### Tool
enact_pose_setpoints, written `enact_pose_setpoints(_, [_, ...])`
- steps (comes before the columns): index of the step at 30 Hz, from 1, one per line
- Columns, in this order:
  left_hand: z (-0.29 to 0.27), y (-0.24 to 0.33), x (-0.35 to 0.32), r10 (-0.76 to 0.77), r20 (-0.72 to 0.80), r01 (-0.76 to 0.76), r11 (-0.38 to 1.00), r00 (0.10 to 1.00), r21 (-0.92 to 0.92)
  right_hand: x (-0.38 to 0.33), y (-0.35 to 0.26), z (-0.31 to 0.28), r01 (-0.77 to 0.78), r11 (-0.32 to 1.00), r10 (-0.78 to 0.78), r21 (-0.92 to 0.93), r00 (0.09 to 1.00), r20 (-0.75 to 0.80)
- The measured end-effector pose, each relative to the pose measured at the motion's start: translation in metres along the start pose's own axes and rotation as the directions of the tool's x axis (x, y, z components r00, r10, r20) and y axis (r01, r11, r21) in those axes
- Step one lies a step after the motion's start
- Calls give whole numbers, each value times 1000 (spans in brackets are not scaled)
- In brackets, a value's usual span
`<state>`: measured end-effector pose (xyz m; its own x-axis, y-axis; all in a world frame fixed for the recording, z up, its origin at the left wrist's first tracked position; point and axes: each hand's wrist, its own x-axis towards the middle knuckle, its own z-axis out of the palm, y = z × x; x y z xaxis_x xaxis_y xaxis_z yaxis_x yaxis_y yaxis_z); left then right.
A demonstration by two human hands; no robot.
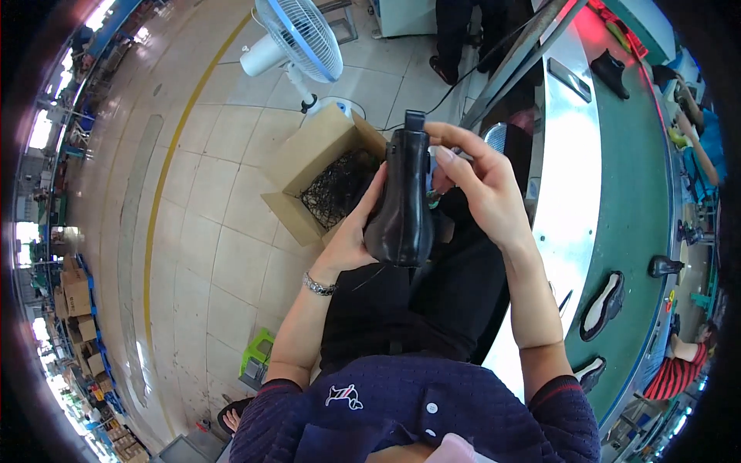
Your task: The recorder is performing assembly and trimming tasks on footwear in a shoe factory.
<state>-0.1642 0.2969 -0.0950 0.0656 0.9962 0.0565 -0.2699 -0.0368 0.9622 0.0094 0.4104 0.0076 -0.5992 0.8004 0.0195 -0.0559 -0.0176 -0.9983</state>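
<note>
A black leather shoe (pixel 401 204) is held up in front of me, its rounded end toward me and a narrow dark block at its far end. My left hand (pixel 351 239) grips it from the left side, thumb along the edge and the other fingers hidden behind it. My right hand (pixel 482 174) is at the upper right of the shoe, fingers curled, with the index fingertip by the dark block and the thumb just below. Whatever lies between those fingers is too small or hidden to make out.
An open cardboard box (pixel 301 158) with dark netting inside stands on the floor ahead, near a white and blue fan (pixel 305 38). At right runs a green conveyor belt (pixel 629 201) with a metal edge, carrying several shoes (pixel 602 306) and a phone (pixel 570 79). Other people work nearby.
</note>
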Motion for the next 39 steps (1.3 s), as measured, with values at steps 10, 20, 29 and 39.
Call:
enact_pose_setpoints(10, [-5, -16, -2, -20, -17, 17, 986, 1000, -163, -109, 45, -62, -273, 835, 104, -477, 931, -350])
enact_pose_setpoints(20, [1, 13, -24, -709, -7, 667, 666, 705, -335, -272, 117, -113, -707, -29, 112, -707, 700, -705])
enact_pose_setpoints(29, [44, 7, 29, -626, 68, 629, 764, 777, -146, -306, 126, -134, -762, 88, 98, -642, 648, -756])
enact_pose_setpoints(39, [33, 0, 34, -484, 105, 482, 875, 869, 48, -222, 27, -114, -204, 432, 664, 879, 731, -156])
